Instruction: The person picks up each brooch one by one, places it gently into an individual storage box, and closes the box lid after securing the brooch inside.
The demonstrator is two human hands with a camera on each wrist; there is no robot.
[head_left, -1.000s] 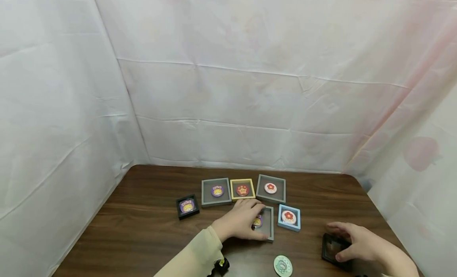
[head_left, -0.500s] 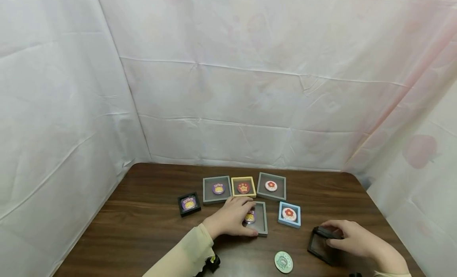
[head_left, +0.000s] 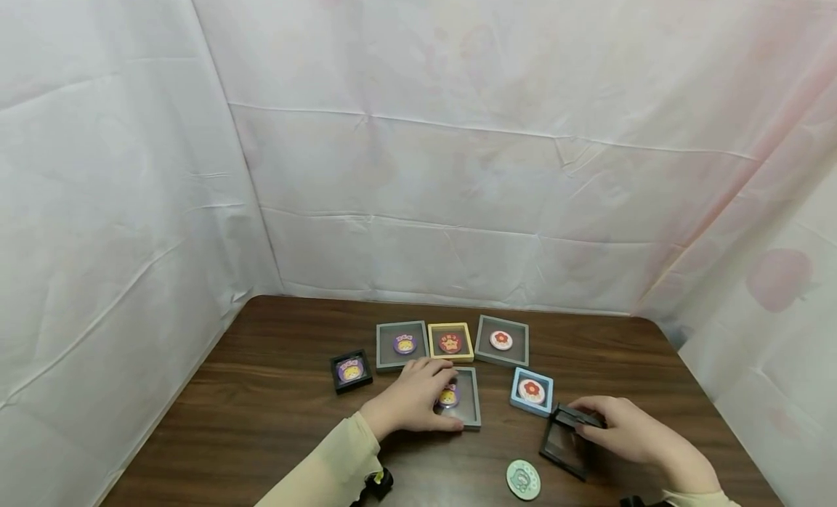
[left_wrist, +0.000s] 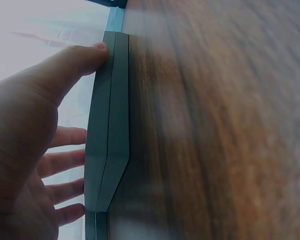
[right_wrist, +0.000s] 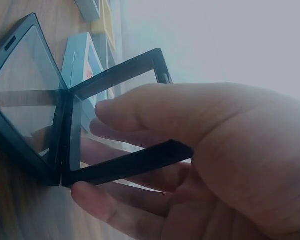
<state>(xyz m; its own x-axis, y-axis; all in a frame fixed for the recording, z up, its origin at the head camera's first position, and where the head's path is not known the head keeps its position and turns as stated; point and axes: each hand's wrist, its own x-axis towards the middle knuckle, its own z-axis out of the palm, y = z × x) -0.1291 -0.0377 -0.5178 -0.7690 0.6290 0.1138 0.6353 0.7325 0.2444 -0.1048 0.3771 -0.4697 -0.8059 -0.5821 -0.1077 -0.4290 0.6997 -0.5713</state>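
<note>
My left hand [head_left: 412,398] holds a grey square display frame [head_left: 469,398] flat on the table, thumb on its near edge and fingers over its far side. A purple round badge with a yellow character [head_left: 448,396] shows inside, partly covered by the fingers. In the left wrist view the frame's two halves [left_wrist: 110,105] lie closed together along a seam. My right hand [head_left: 628,427] grips one half of a hinged black display frame [head_left: 564,450]. That frame stands unfolded, its held half [right_wrist: 125,167] raised and the clear-windowed other half [right_wrist: 30,95] lower. Nearby lies a round green badge [head_left: 524,480].
Behind the hands stand a grey frame [head_left: 386,360], a yellow frame [head_left: 461,358] and another grey frame [head_left: 521,358], each holding a badge. A small black frame [head_left: 338,385] is left, a blue one [head_left: 516,404] right. White cloth [head_left: 418,165] encloses the table [head_left: 261,420].
My left hand has slid the grey frame leftward. My right hand has brought the black frame left, near the blue one, and its raised half has swung up from the other.
</note>
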